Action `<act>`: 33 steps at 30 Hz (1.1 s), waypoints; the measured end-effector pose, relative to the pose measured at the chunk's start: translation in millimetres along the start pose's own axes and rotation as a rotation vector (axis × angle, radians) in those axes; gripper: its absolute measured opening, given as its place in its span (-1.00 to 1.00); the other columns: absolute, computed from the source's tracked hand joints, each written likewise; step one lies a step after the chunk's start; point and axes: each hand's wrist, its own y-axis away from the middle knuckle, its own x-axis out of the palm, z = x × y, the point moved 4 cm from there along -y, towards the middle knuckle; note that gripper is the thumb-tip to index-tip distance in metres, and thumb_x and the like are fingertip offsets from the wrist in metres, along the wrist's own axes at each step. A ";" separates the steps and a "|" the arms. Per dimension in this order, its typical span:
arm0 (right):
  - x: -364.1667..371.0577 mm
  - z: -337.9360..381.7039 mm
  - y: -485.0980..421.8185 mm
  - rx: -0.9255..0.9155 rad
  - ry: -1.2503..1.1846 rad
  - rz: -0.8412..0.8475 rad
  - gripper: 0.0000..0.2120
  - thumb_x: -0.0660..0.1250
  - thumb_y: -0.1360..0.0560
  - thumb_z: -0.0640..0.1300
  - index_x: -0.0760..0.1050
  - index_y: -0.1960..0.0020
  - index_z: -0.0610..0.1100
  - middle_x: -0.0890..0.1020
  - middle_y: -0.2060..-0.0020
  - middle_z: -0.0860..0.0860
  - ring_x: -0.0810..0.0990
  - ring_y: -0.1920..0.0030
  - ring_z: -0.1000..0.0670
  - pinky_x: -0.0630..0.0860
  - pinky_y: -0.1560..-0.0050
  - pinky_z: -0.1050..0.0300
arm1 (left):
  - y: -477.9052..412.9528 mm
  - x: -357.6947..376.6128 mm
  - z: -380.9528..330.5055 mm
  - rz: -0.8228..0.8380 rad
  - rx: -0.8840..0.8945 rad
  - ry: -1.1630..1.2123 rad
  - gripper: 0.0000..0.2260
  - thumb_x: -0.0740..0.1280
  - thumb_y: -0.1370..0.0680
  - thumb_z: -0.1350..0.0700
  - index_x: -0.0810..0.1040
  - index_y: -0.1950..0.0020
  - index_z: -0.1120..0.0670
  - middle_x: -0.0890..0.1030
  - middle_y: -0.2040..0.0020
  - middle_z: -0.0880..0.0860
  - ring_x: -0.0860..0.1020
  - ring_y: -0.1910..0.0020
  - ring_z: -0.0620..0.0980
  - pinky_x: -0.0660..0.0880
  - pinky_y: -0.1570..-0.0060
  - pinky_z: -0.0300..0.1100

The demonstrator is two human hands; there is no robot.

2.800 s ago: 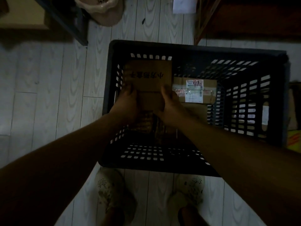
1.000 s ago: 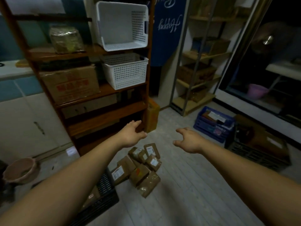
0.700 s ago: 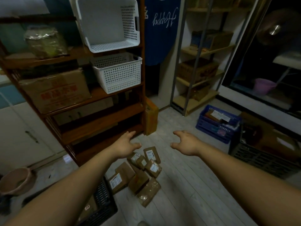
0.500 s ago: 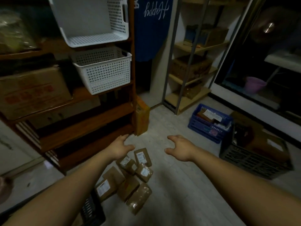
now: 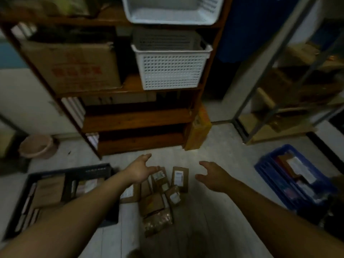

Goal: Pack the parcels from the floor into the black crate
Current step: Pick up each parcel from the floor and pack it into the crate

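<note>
Several brown parcels (image 5: 157, 194) with white labels lie in a heap on the pale floor, in the middle of the head view. My left hand (image 5: 140, 170) hovers over the heap's upper left with relaxed, spread fingers and holds nothing. To the right of the heap my right hand (image 5: 214, 176) is held out, also empty, fingers loosely spread. The black crate (image 5: 68, 173) stands on the floor at the lower left, with brown boxes and flat parcels inside it.
A wooden shelf unit (image 5: 137, 118) stands just behind the heap, carrying white baskets (image 5: 170, 66) and a cardboard box (image 5: 74, 66). A yellow box (image 5: 198, 131) leans at its foot. A blue crate (image 5: 290, 175) with parcels sits at right, a pink bucket (image 5: 36, 146) at left.
The camera has swung left and down, so the black crate is back in view. Both empty hands have come lower and closer to the parcel heap.
</note>
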 end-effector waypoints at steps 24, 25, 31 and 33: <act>361.5 -148.0 -411.9 -0.133 -0.260 0.180 -0.46 0.23 -0.58 0.05 0.21 -0.49 -0.09 0.43 -0.37 -0.11 0.45 -0.30 -0.11 0.34 -0.07 0.16 | -365.0 272.4 280.1 -0.149 -0.251 0.442 -0.59 0.26 -0.59 0.07 0.29 -0.43 0.01 0.43 -0.16 -0.17 0.42 -0.02 -0.20 0.36 -0.08 -0.28; 375.3 -150.3 -426.8 -0.131 -0.284 0.175 -0.46 0.19 -0.59 0.08 0.19 -0.50 -0.08 0.42 -0.38 -0.10 0.44 -0.31 -0.12 0.32 -0.08 0.16 | -380.8 279.7 293.8 -0.172 -0.244 0.462 -0.61 0.25 -0.59 0.03 0.32 -0.41 0.00 0.49 -0.23 -0.11 0.45 -0.05 -0.17 0.39 -0.10 -0.24; 417.8 -143.0 -478.5 -0.173 -0.423 0.190 -0.48 0.01 -0.60 0.21 0.36 -0.40 -0.07 0.54 -0.24 -0.09 0.54 -0.15 -0.09 0.43 -0.20 0.06 | -433.6 306.4 337.0 -0.178 -0.319 0.583 -0.68 0.15 -0.58 -0.16 0.53 -0.08 0.04 0.64 -0.01 0.10 0.60 0.02 0.08 0.55 -0.09 0.03; 416.5 -139.6 -479.8 -0.200 -0.401 0.149 -0.50 0.07 -0.61 0.14 0.28 -0.45 -0.09 0.51 -0.28 -0.11 0.52 -0.20 -0.10 0.43 -0.23 0.04 | -434.1 307.5 334.1 -0.142 -0.304 0.663 -0.74 0.17 -0.59 -0.08 0.53 -0.10 0.03 0.65 0.04 0.09 0.62 0.03 0.08 0.57 -0.09 0.04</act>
